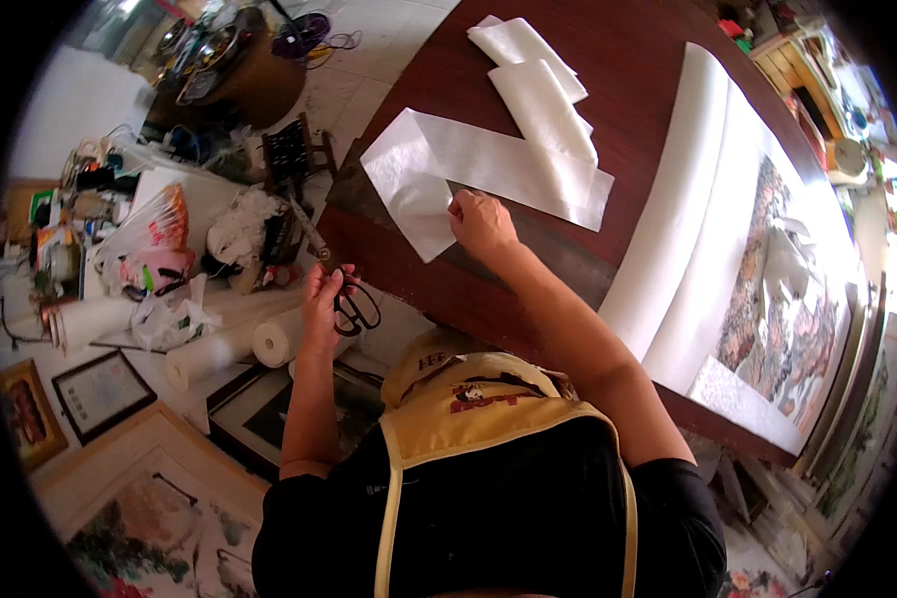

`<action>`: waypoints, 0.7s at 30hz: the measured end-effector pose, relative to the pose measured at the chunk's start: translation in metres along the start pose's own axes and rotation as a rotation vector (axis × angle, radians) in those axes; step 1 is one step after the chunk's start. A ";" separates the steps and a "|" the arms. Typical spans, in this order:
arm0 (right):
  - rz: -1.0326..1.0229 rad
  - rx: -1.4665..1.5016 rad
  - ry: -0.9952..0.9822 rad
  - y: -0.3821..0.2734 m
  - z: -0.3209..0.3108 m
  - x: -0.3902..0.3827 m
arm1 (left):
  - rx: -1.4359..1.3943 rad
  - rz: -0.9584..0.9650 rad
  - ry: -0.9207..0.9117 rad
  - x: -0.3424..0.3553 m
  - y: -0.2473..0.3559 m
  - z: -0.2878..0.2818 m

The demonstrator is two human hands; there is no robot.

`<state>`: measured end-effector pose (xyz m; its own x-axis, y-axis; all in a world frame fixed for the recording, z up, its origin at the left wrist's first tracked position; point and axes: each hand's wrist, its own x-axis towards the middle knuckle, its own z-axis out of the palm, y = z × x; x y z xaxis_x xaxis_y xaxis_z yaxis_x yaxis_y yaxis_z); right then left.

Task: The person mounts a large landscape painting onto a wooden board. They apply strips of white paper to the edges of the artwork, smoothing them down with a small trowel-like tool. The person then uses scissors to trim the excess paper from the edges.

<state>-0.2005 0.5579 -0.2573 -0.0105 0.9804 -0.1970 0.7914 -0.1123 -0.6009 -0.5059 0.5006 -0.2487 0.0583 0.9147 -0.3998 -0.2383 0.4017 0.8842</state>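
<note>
My left hand [323, 295], beside the table's near left edge, holds a pair of scissors with large black loop handles [360, 311]; the blades are mostly hidden. On the dark red table [628, 120], my right hand [481, 224] is closed at the edge of a long, glossy white strip [404, 189], apparently pinching it. I cannot tell whether it is paper or cloth. The strip bends at a sharp fold on the left and runs right, under a folded white length [553, 115]. Another folded white piece [528, 50] lies beyond it.
Long white rolls [682, 189] and a landscape painting [777, 289] lie along the table's right side. Left of the table, the floor holds rolled paper [274, 341], framed pictures [102, 395], plastic bags [154, 249] and a small dark chair [294, 154].
</note>
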 end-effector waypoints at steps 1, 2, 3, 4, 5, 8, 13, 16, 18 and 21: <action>0.006 -0.017 0.034 -0.006 -0.017 -0.001 | -0.014 -0.005 -0.006 0.003 0.001 -0.002; 0.013 -0.037 0.070 -0.016 -0.047 -0.005 | -0.020 0.004 -0.017 0.006 0.000 -0.003; 0.020 -0.060 0.111 -0.016 -0.071 -0.008 | -0.009 -0.003 -0.036 0.011 0.001 -0.001; -0.064 -0.100 0.196 0.002 -0.093 -0.010 | 0.004 -0.007 -0.053 0.016 0.004 0.002; -0.153 -0.138 0.278 0.022 -0.117 -0.012 | 0.020 -0.008 -0.064 0.019 0.007 0.005; 0.140 -0.176 0.151 0.054 -0.177 -0.018 | 0.109 -0.016 -0.145 0.031 0.022 0.023; 0.265 -0.233 0.201 0.129 -0.173 -0.015 | 0.332 -0.019 -0.285 0.060 0.043 0.051; 0.453 -0.175 0.228 0.146 -0.158 -0.010 | 0.453 -0.044 -0.350 0.083 0.058 0.070; 0.490 -0.141 0.179 0.153 -0.148 -0.008 | 0.545 -0.049 -0.414 0.113 0.061 0.074; 0.469 -0.133 0.121 0.170 -0.147 -0.013 | 0.732 -0.007 -0.547 0.166 0.074 0.098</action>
<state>0.0240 0.5495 -0.2435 0.4302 0.8417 -0.3264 0.7647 -0.5319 -0.3637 -0.4189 0.6864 -0.2255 0.5528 0.7305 -0.4010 0.4275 0.1645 0.8889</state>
